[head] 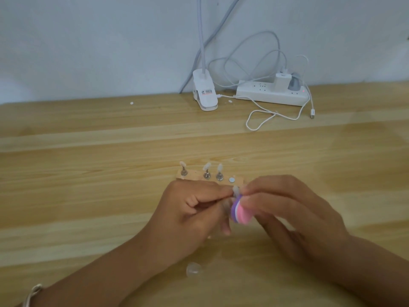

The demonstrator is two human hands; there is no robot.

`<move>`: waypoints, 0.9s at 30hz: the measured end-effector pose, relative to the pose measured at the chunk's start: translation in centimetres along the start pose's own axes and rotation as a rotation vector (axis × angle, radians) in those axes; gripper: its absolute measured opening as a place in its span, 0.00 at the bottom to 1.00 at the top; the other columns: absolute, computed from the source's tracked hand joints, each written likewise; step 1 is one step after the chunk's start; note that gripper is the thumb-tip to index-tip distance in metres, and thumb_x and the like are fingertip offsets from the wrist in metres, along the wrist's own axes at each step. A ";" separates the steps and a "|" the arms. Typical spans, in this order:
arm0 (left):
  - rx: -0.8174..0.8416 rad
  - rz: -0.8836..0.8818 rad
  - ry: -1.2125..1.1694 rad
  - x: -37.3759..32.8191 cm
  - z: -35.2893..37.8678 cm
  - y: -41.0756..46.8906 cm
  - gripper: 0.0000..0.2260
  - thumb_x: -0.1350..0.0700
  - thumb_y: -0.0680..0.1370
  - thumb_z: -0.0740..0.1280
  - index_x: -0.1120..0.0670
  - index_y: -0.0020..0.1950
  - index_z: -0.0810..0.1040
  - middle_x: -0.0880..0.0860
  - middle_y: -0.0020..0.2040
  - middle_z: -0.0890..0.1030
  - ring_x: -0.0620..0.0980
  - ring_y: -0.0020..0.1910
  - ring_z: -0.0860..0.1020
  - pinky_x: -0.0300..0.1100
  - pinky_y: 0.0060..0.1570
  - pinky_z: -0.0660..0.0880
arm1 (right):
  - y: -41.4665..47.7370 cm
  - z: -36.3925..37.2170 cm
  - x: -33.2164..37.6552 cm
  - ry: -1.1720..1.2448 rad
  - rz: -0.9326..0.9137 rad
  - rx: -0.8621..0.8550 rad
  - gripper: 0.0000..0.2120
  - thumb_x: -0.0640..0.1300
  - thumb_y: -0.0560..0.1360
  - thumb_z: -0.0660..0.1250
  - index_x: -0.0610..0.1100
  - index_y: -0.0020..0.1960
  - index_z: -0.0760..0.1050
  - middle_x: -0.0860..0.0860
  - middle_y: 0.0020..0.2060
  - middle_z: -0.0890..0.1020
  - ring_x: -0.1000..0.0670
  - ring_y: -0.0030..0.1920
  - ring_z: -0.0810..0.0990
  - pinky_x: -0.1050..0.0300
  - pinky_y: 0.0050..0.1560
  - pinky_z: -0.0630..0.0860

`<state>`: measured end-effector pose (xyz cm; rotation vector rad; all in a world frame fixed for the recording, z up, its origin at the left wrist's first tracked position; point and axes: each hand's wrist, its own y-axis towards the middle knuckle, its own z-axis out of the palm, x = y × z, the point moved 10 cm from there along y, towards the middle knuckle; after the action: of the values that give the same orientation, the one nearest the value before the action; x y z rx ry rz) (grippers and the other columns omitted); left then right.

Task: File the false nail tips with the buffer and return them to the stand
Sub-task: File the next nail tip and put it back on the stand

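Head view: left hand (190, 209) pinches one nail tip (236, 189) btwn thumb and forefinger, tip end up, prob. so its edge stays free for filing. Right hand (287, 216) curls round the pink-and-purple buffer (240, 212), which meets the tip from 3 o'clock, so filing looks underway. Stand (194, 173) lies on the table (88, 173) just at 12 o'clock of the hands, handy for a short return. Three tips (207, 166) sit upright on its pegs, and a bare round spot (231, 179) at its right end is likely where this one goes. Fingers hide part of the stand's near edge. A loose clear tip (193, 268) lies at 6 o'clock, btwn the forearms. Well away at 12–1 o'clock: lamp clamp (204, 94), power strip (272, 94), white cable (261, 120); none obstruct.
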<state>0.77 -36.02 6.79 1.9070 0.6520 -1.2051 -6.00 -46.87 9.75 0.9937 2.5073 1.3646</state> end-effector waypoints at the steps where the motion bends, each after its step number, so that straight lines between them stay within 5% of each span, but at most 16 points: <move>1: 0.005 -0.011 -0.009 0.1 0.0 0.0 0.08 0.58 0.77 0.67 0.59 0.46 0.85 0.52 0.30 0.81 0.40 0.25 0.76 0.33 0.28 0.70 | 0.0 0.2 -0.1 -0.004 -0.004 0.023 0.10 0.35 0.81 0.64 0.42 0.61 0.75 0.49 0.58 0.78 0.53 0.60 0.78 0.61 0.62 0.72; 14: 0.034 -0.110 -0.209 1.0 0.1 0.0 0.08 0.58 0.76 0.68 0.61 0.43 0.83 0.56 0.34 0.81 0.53 0.28 0.80 0.40 0.23 0.71 | 0.2 -0.5 -2.1 -0.025 0.121 -0.030 0.09 0.34 0.79 0.64 0.40 0.58 0.78 0.47 0.55 0.80 0.51 0.59 0.79 0.62 0.62 0.71; 18: 0.107 -0.107 -0.266 0.6 0.9 0.0 0.09 0.57 0.76 0.66 0.62 0.45 0.84 0.54 0.33 0.81 0.51 0.28 0.80 0.39 0.23 0.71 | 0.0 0.1 0.5 0.015 -0.037 0.003 0.16 0.31 0.76 0.66 0.44 0.61 0.73 0.49 0.59 0.77 0.53 0.61 0.78 0.60 0.62 0.72; 23: 0.167 -0.191 -0.364 1.0 1.4 -0.2 0.07 0.57 0.75 0.67 0.57 0.43 0.84 0.56 0.33 0.81 0.52 0.27 0.79 0.36 0.23 0.70 | 0.2 -0.7 -1.4 -0.023 0.054 -0.056 0.11 0.33 0.79 0.65 0.45 0.59 0.74 0.49 0.57 0.77 0.53 0.59 0.78 0.62 0.62 0.70; 27: 0.236 -0.209 -0.401 1.0 1.9 -0.4 0.08 0.59 0.76 0.66 0.55 0.41 0.84 0.56 0.32 0.81 0.51 0.25 0.79 0.35 0.23 0.70 | 0.0 -0.3 0.4 -0.051 -0.057 -0.034 0.16 0.30 0.77 0.65 0.45 0.61 0.73 0.48 0.58 0.77 0.52 0.60 0.78 0.58 0.61 0.73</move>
<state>-0.07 -37.36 5.30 1.7342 0.5160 -1.8059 -6.46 -46.81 9.95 0.9305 2.4478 1.3435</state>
